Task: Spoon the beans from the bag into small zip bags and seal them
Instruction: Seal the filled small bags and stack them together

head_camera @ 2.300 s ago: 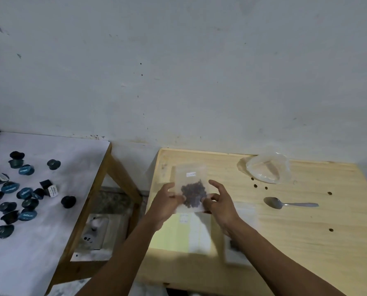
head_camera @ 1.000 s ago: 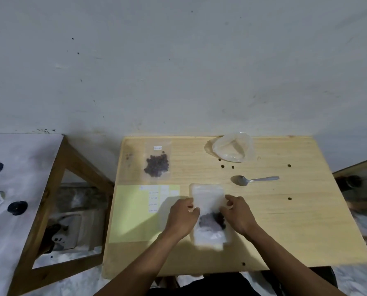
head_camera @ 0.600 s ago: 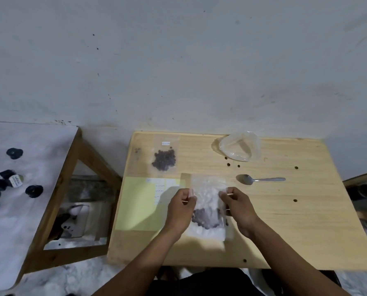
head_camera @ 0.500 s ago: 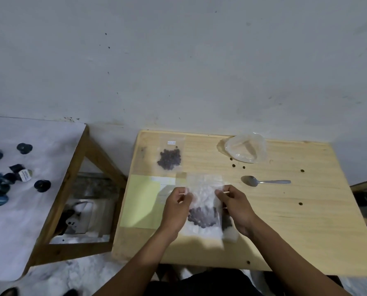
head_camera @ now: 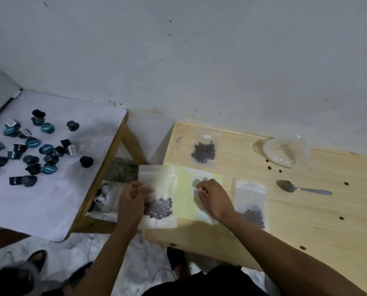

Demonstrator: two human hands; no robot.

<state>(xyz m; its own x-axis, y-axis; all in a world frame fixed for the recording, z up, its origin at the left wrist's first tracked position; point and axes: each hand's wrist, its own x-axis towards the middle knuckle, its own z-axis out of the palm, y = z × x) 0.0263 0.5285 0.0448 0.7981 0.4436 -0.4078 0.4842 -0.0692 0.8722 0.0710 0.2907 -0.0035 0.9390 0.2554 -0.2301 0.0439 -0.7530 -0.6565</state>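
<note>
Left hand (head_camera: 133, 197) carried zip bag (head_camera: 156, 193) past table edge (head_camera: 167, 146); right hand (head_camera: 212, 197) released

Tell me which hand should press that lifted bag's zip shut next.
Probably the right hand: it hovers free beside the lifted zip bag, fingers loosely curled. The left hand already grips the bag's left side and should stay as the anchor.

Head-worn view – looks forward-down over table (head_camera: 306, 221) – wall beyond.

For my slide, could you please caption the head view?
Left hand holds a zip bag of beans off the table's edge; two filled bags, spoon lie on the table.
</note>
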